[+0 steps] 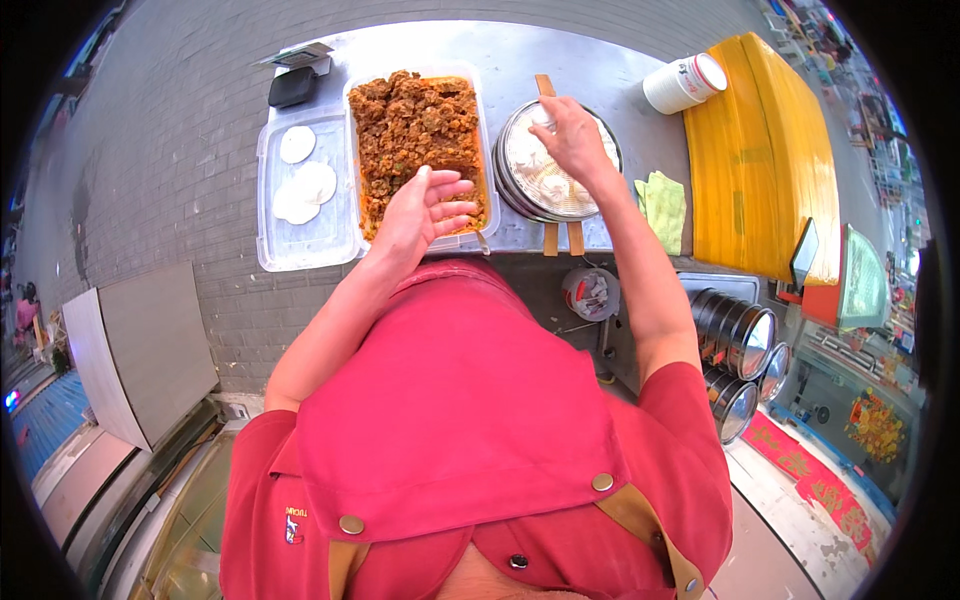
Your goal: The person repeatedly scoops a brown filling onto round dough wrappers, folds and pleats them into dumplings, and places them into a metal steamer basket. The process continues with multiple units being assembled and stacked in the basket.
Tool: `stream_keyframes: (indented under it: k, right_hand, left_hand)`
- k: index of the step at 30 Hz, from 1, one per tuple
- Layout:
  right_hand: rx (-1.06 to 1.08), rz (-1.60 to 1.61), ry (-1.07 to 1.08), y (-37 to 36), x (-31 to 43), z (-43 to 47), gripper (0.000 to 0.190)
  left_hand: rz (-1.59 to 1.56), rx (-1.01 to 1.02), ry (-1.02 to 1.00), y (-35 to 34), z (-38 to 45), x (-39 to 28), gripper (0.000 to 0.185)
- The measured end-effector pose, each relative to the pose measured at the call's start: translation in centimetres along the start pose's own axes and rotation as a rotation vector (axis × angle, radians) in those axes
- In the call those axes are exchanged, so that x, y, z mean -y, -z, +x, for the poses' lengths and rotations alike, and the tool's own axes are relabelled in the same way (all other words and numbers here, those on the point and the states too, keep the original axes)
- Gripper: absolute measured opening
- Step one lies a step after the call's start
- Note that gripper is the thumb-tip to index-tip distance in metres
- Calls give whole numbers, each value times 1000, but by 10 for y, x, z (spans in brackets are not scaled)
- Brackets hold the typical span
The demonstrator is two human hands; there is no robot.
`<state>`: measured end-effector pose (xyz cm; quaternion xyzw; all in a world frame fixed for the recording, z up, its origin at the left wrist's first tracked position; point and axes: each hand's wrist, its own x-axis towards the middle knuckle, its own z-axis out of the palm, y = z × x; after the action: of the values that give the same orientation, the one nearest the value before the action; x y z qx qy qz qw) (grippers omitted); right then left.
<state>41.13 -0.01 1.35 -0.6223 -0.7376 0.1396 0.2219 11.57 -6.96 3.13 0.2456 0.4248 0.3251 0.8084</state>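
Note:
My left hand (424, 206) is held palm up with its fingers apart, over the near edge of a plastic tub of brown crumbly filling (416, 124). Nothing lies in that palm. A small metal handle (482, 241) pokes out at the tub's near rim. My right hand (583, 142) reaches into a round steamer (516, 196), thumb and fingertips around a white bun at its far side; whether they grip it cannot be told. Several pleated buns (555, 187) sit on the steamer's woven mat. To the left, round dough wrappers (315, 182) lie on a clear plastic lid (307, 253).
Wooden slats (550, 240) run beneath the steamer on the metal table (517, 49). Right of it are a green cloth (664, 210), stacked paper cups (675, 86) and a yellow-wrapped box (757, 157). A waste bucket (592, 296) and stacked steamers (731, 330) stand lower. A black case (292, 88) sits back left.

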Motion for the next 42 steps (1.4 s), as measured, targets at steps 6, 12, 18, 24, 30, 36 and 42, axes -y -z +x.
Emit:
stream_keyframes:
  k: [6,12,18,24,30,36,42]
  right_hand:
    - [241,-63,50,-39,-26,18,50]
    - [343,-97,-76,-12,-10,34,53]
    - [265,-101,13,-35,-20,26,32]
    - [129,-138,74,-51,-20,8,25]
    - [-238,-87,-185,27,-87,17,44]
    - [69,-236,-249,71,-112,-39,42]
    - [100,-64,-271,16,-103,-71,45]
  left_hand:
    - [-26,-129,-129,43,-30,5,54]
    - [-73,-243,-189,77,-54,12,48]
    - [-78,-284,-190,92,-58,14,47]
    - [-83,-287,-201,97,-58,13,47]
    - [-43,-298,-191,100,-63,6,49]
    - [-42,-345,-185,111,-71,13,48]
    - [-14,-323,-157,109,-74,15,48]
